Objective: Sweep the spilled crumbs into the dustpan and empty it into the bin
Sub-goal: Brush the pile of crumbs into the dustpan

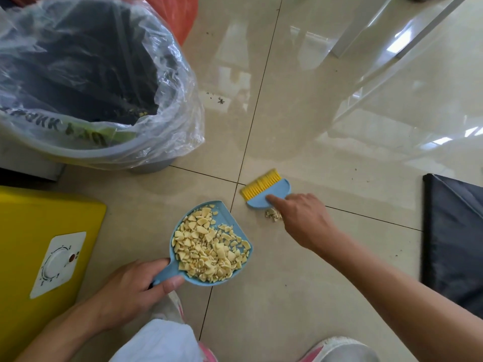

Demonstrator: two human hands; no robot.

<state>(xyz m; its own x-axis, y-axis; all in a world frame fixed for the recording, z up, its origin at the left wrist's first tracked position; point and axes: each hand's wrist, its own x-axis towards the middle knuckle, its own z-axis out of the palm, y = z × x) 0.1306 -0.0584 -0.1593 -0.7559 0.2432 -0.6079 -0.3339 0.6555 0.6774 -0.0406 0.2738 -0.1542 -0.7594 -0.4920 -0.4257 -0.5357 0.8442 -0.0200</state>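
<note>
Left hand (130,286) grips the smooth blue plastic dustpan (224,218) heaped with jagged pale crumbs (209,249); right hand (300,218) grips the yellow-bristled brush (264,190).

The left hand (130,286) sits near and to the left, fingers curled into a closed grip, thumb lying across the top and pointing right. Its bare forearm runs back toward the near left corner. The right hand (300,218) reaches farther out, right of centre, palm down, index finger stretched straight toward the far left, the other fingers folded under. The right forearm slants back to the near right edge.
</note>
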